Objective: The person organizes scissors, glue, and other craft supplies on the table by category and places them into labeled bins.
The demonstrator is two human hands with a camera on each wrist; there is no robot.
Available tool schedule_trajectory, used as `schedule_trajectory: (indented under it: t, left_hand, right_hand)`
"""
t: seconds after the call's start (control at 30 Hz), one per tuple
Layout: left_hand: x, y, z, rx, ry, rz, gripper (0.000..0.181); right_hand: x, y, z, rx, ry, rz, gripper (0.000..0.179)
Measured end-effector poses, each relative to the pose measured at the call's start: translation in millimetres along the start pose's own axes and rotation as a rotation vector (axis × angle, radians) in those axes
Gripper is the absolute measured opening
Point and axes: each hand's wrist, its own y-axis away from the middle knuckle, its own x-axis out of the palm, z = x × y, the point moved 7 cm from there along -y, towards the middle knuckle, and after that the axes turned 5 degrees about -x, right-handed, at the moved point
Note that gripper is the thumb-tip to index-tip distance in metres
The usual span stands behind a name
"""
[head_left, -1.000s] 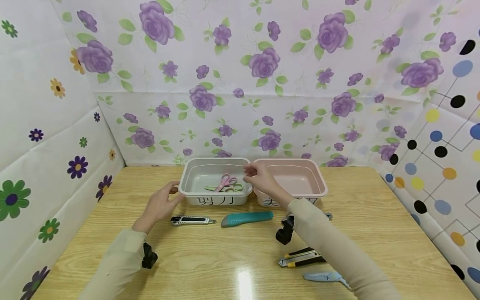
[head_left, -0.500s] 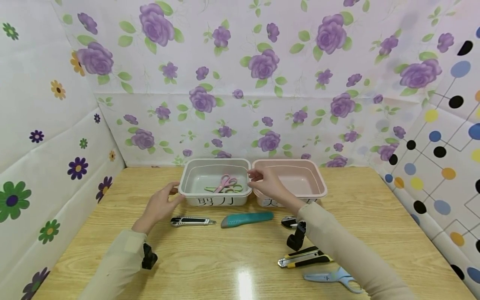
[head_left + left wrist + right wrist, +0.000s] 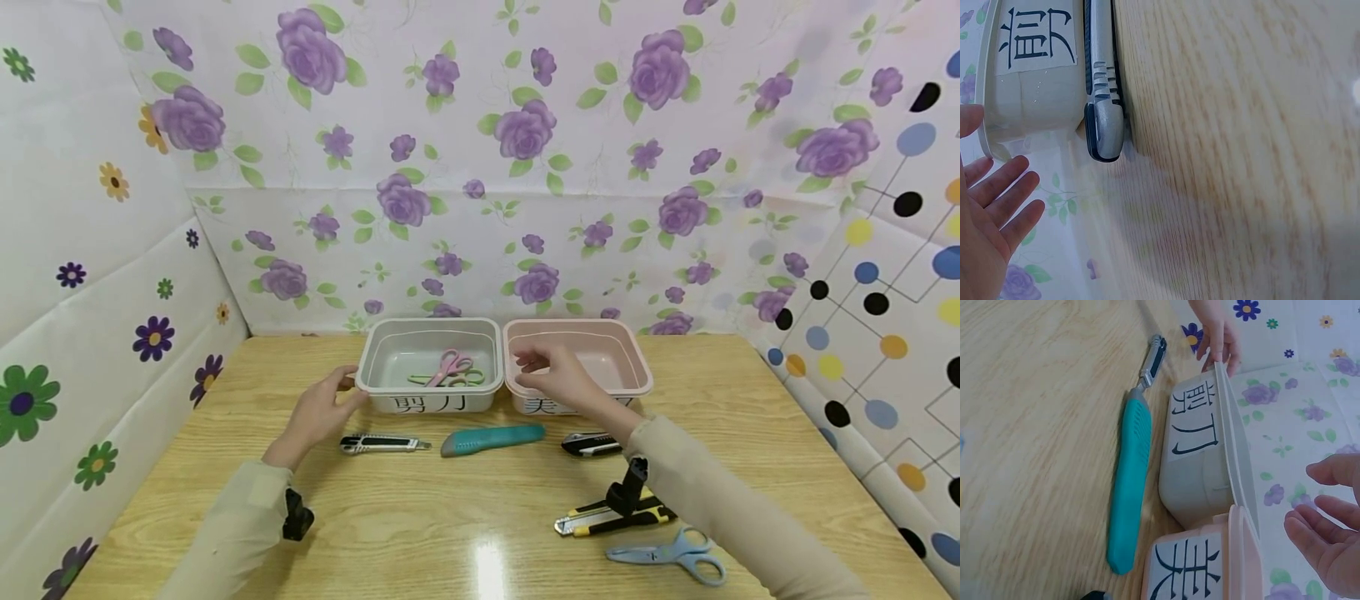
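Observation:
My left hand (image 3: 318, 412) rests at the left end of the pale grey plastic bin (image 3: 388, 354), its thumb and fingertips at the rim. In the left wrist view the fingers (image 3: 1007, 190) are extended and spread. Inside that bin lie pink scissors (image 3: 452, 365) and green-handled scissors (image 3: 472, 377). Above the left part of the pink bin (image 3: 642, 367) is my right hand (image 3: 561, 379), with loosely bent fingers and nothing held. The right wrist view shows a gap between its thumb (image 3: 1335, 469) and fingers. Both bins carry black-character labels on their fronts.
Before the bins lie a silver-black utility knife (image 3: 385, 443), a teal cutter (image 3: 491, 439) and a black utility knife (image 3: 588, 443). Nearer are yellow-black cutters (image 3: 588, 523), partly behind the right wrist camera, and blue scissors (image 3: 671, 552). Patterned cloth walls (image 3: 480, 250) enclose the table.
My right hand has moved right, from the grey bin's right rim to over the pink bin. More of the blue scissors and black knife now shows. The left hand has stayed put.

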Motion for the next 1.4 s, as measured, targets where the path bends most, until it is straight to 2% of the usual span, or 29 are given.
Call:
schedule_trajectory:
  t: [0.23,0.4,0.63,1.03,1.13,1.27,1.4]
  left_hand:
    - [-0.7,-0.2,0.5,-0.004,0.004,-0.001,0.053]
    - [-1.1,-0.8,0.4,-0.003,0.001,-0.004,0.052]
    - [-0.9,-0.9,-2.9,0.015,0.006,-0.005,0.052]
    - [0.0,-0.1,-1.1,-0.005,0.01,0.0,0.054]
    - [-0.2,0.0,-1.3,-0.004,0.007,-0.002,0.054]
    - [0.2,-0.2,-1.0,-0.001,0.001,0.0,0.054]
    - [-0.1,-0.4,-0.5,-0.005,-0.001,0.001,0.054]
  right_hand:
    - [-6,16.1,-2,0.025,0.049,0.027,0.035]
    - [-10,27.2,-3,0.01,0.08,0.047,0.032]
    - [-12,45.3,-10,0.019,0.047,0.099,0.034]
    - [-24,81.3,-23,0.053,0.06,0.161,0.038]
    - [-29,93.5,-31,0.076,0.03,0.181,0.04]
    - [-37,111.3,-42,0.147,0.019,0.194,0.042]
    - [-41,124.6,-46,0.14,0.039,0.204,0.043]
